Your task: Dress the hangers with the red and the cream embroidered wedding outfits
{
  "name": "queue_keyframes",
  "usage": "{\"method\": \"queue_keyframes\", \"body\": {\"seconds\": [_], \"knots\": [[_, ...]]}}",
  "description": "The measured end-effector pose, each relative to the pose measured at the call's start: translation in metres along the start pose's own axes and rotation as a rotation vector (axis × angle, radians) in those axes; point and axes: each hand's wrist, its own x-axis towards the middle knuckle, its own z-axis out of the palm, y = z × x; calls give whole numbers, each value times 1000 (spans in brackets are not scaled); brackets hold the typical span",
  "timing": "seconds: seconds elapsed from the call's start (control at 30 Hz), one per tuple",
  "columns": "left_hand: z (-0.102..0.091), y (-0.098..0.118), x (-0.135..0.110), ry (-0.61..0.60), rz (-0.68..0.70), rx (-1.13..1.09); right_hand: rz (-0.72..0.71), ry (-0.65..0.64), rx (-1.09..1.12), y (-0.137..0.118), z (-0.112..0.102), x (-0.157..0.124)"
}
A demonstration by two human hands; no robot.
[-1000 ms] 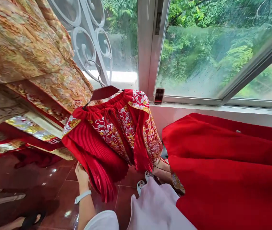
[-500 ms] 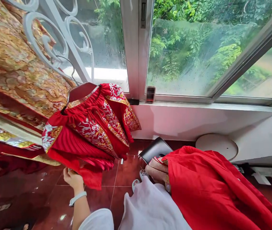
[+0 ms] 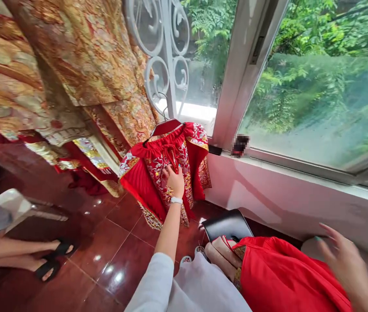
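A red embroidered skirt [image 3: 158, 190] with a gathered waist and silver and gold flower patterns hangs from a clip hanger [image 3: 167, 125] on a white scrolled metal frame. At its front, just below the tied red cord, is my left hand [image 3: 175, 181], a white band on the wrist. Its fingers are apart against the fabric, and I see no clear grip. My right hand [image 3: 346, 260] is raised at the right, slightly blurred, fingers spread and holding nothing. Below it, a plain red cloth garment [image 3: 288, 277] with gold-patterned trim lies over my lap.
Gold and red brocade garments [image 3: 83, 65] hang at the left. A black-seated chair [image 3: 229, 225] stands by the wall under the window. On the sill [image 3: 262, 162] are small dark items, one pixelated. At lower left another person's sandalled feet [image 3: 54, 260] rest near a white chair [image 3: 11, 203].
My left hand has moved from the skirt's lower hem up to its front below the waist tie. My right hand has come into view. The view has swung left.
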Motion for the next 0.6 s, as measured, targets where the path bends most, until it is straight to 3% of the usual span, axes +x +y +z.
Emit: {"method": "queue_keyframes", "body": {"seconds": [0.03,0.07,0.17,0.23,0.37,0.47,0.53,0.6], "knots": [[2,2,5,-10,-3,38,-49,-34,59,-17,17,14],[3,-1,6,-42,10,72,-130,-148,146,-39,35,28],[-6,-31,-15,-340,117,216,-357,-442,390,-126,80,62],[-19,-62,-55,-605,160,297,-467,-519,535,-189,100,79],[-48,-122,-163,-907,86,325,-601,-504,725,-302,125,115],[-58,-145,-208,-1004,59,295,-598,-433,687,-358,143,141],[-61,-148,-204,-974,61,150,-530,-425,574,-373,156,148],[-65,-140,-177,-806,23,-95,-471,-502,432,-368,171,138]]}}
